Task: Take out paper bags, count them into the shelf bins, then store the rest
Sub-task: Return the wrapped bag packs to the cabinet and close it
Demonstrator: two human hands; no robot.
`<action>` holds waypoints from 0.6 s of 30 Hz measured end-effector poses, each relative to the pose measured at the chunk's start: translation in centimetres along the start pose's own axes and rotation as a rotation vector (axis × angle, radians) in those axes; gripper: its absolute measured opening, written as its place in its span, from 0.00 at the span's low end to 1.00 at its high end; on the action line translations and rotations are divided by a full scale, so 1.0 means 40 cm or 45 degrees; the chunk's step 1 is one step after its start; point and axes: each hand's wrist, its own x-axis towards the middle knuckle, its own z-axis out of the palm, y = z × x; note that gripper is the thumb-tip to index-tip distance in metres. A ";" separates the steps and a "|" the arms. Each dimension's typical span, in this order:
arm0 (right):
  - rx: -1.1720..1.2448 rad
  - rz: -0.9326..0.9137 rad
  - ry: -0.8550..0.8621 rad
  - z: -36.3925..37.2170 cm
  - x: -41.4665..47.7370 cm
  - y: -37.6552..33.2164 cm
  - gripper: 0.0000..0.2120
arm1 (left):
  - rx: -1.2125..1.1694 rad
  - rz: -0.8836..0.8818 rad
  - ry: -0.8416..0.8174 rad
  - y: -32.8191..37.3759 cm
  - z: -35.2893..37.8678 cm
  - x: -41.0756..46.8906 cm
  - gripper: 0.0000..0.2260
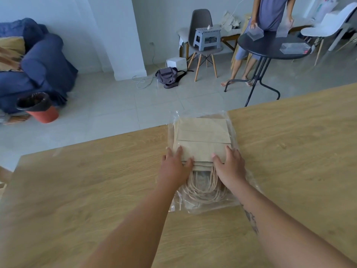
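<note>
A flat stack of brown paper bags (202, 136) lies inside a clear plastic wrapper (234, 128) on the wooden table (96, 190), its far end over the table's edge. Twisted paper handles (202, 190) spill toward me at the near end of the stack. My left hand (175, 165) grips the near left edge of the stack, thumb on top. My right hand (229, 165) grips the near right edge, fingers spread over the top bag. No shelf bins are in view.
Beyond the table lie tiled floor, a blue sofa (38, 60), a red bin with a black liner (40, 109), a grey bag (168, 76) and a chair holding a step stool (206, 39). A person (270, 14) stands at a round black table (270, 45) at the back right.
</note>
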 end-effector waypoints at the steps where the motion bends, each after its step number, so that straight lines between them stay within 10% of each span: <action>1: 0.061 0.013 0.041 0.005 0.001 0.000 0.32 | -0.113 -0.029 0.040 0.004 0.002 0.006 0.29; 6: 0.392 0.077 0.081 -0.006 0.015 0.009 0.23 | -0.773 -0.320 0.158 0.024 -0.027 0.033 0.21; 18: 0.816 0.306 -0.031 -0.033 -0.032 0.024 0.26 | -1.156 -0.375 0.127 -0.037 -0.023 0.007 0.26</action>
